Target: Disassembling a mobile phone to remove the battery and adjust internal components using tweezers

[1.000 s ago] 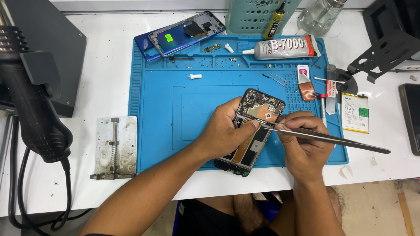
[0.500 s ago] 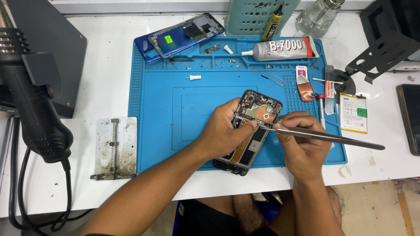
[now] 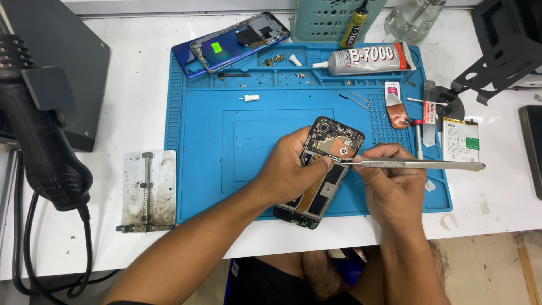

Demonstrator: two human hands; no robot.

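An opened black phone (image 3: pixel 334 142) with its insides showing lies tilted on the blue work mat (image 3: pixel 226 141). My left hand (image 3: pixel 293 169) rests over its left side and holds it down. My right hand (image 3: pixel 389 181) grips metal tweezers (image 3: pixel 418 165), their tips touching the phone's inner board near the middle. The lower part of the phone is partly hidden under my left hand.
A blue phone frame (image 3: pixel 237 42) lies at the mat's far left corner, a glue tube (image 3: pixel 367 58) at the far right. A phone battery (image 3: pixel 460 141), small tools (image 3: pixel 429 113), a metal clamp plate (image 3: pixel 148 191) and a black hot-air gun (image 3: pixel 39 135) surround the mat.
The tweezers have levelled out and their tips have shifted slightly on the board. My left hand keeps its hold on the phone.
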